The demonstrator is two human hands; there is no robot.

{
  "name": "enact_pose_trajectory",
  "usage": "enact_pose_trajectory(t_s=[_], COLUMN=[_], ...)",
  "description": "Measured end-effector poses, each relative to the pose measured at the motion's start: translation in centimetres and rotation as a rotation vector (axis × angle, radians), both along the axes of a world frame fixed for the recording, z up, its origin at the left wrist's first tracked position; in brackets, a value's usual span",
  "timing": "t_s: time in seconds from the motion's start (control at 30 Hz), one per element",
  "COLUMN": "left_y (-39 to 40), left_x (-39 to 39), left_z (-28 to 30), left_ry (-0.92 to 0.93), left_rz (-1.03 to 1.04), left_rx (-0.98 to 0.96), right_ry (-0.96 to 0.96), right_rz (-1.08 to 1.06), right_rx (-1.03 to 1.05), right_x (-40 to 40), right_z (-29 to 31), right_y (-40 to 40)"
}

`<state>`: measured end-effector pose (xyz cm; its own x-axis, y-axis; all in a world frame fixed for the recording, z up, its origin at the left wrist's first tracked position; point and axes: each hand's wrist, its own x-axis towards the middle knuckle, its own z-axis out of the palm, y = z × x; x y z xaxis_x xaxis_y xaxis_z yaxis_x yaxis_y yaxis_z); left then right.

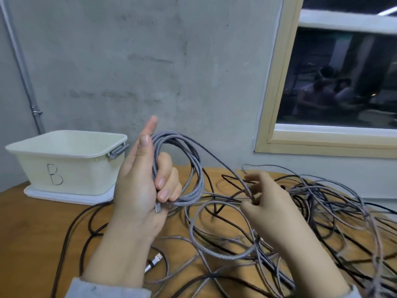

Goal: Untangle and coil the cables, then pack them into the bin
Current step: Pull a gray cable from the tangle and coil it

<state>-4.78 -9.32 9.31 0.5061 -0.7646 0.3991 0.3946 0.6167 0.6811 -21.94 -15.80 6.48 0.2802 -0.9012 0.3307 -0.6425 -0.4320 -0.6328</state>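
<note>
STEP: coiling, mid-wind | GRIP: left hand (141, 186) clamped on grey coil (189, 168); right hand (264, 196) pinching its free strand (217, 157) | PLACE: tangle (322, 211) under right grip; bin (64, 162) left of coil | NEXT: feeding slack, likely snagging

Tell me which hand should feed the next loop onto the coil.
Right, probably. The right hand already pinches the loose grey strand running off the coil, while the left hand grips that coil and cannot let go without dropping it.
</note>
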Motion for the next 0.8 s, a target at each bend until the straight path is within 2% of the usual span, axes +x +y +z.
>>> enact_pose_trajectory(t_s=[0.17,0.37,0.43,0.53,0.57,0.63,0.7,0.8], left_y=[4.6,10.8,12.8,15.8,16.8,18.9,20.8,23.8], left_x=[-2.6,-5.5,-6.1,-6.8,-7.0,-7.3,-7.4,-7.2], left_z=[1.6,2.5,2.4,2.0,1.8,1.7,1.7,2.3], left_ry=[-0.027,-0.073,-0.067,-0.056,-0.064,-0.082,-0.098,-0.147], left_rz=[0.012,0.0,-0.016,-0.058,-0.076,-0.116,-0.157,-0.211], left_rx=[-0.074,-0.128,-0.131,-0.112,-0.106,-0.09,-0.063,-0.015], right_ry=[-0.059,-0.23,-0.369,-0.694,-0.712,-0.622,-0.428,0.044], right_rz=[0.004,0.06,0.092,0.065,0.023,-0.065,-0.087,-0.111], right_rx=[0.074,0.17,0.201,0.257,0.225,0.107,-0.022,-0.246], right_x=[-2.8,-5.2,-5.7,-6.8,-7.3,-8.7,-10.6,-13.9], right_z=[1.0,0.5,0.2,0.7,1.0,1.5,2.4,4.1], right_y=[5.9,13.0,15.1,17.9,18.6,19.5,20.2,21.3])
